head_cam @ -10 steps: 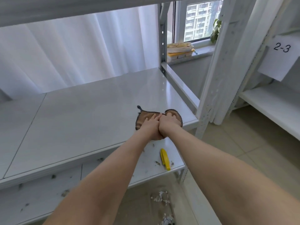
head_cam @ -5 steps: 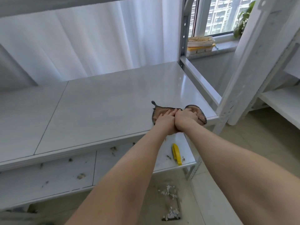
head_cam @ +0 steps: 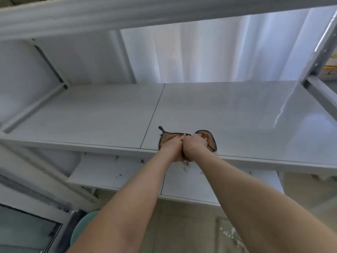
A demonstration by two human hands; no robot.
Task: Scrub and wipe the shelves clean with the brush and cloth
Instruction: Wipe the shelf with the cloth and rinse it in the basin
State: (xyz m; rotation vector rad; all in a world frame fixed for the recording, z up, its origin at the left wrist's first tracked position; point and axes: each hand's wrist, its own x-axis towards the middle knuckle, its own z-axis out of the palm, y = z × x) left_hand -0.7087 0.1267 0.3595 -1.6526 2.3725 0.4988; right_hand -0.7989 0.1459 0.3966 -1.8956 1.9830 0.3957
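Note:
A brown cloth [head_cam: 168, 137] with dark stitched edging lies on the white shelf [head_cam: 246, 114], at its front edge, just right of the seam between two panels. My left hand [head_cam: 172, 145] presses flat on the cloth's left half with fingers straight. Tight against it, my right hand [head_cam: 194, 146] has its fingers curled over the bunched right half. Brown crumbs [head_cam: 186, 164] hang below the edge under my hands. The brush is out of sight.
The lower shelf [head_cam: 109, 173] carries scattered dirt specks. An upper shelf beam [head_cam: 127, 13] crosses overhead, and a metal upright [head_cam: 318, 57] stands at the right. A teal round object [head_cam: 84, 228] sits at the lower left. White debris [head_cam: 231, 234] lies on the floor.
Both hands have slid the cloth leftward along the shelf's front edge, close to the panel seam. The view has swung left, and the yellow brush on the lower shelf has dropped from sight.

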